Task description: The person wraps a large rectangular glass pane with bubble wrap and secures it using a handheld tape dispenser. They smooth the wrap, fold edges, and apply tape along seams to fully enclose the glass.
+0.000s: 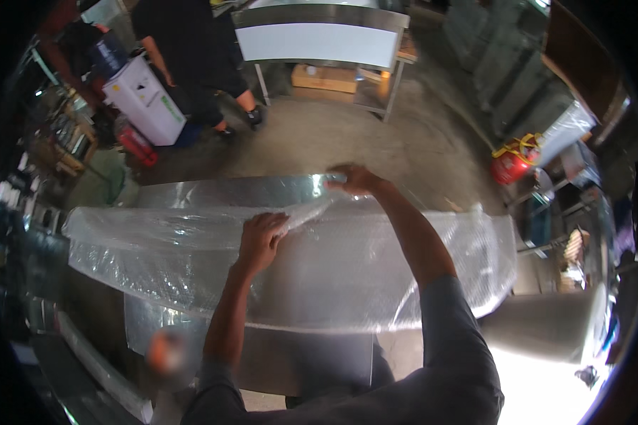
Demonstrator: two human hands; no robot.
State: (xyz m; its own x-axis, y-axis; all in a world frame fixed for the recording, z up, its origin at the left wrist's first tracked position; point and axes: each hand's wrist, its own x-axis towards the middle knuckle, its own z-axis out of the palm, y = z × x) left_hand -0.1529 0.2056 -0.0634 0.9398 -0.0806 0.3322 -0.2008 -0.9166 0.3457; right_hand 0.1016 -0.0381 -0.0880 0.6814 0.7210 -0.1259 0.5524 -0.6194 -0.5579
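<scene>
A wide sheet of clear bubble wrap [347, 276] lies spread in front of me, reaching far to both sides. Beyond its far edge a strip of shiny metal panel [227, 193] shows, and the rest of the panel is covered. With bent fingers, my left hand [261, 239] grips a raised fold of the wrap near the middle. My right hand [356, 180] is farther out, over the panel's far edge, its fingers apart and slightly blurred. The fold runs from the left hand toward the right one; whether the right hand touches it is hard to see.
A person in dark clothes [184, 57] stands at the far left, beside a white box [147, 103] and a red cylinder [135, 142]. A metal-legged table [319, 44] stands ahead. At right are a red fire extinguisher [512, 164] and a metal sheet [546, 322].
</scene>
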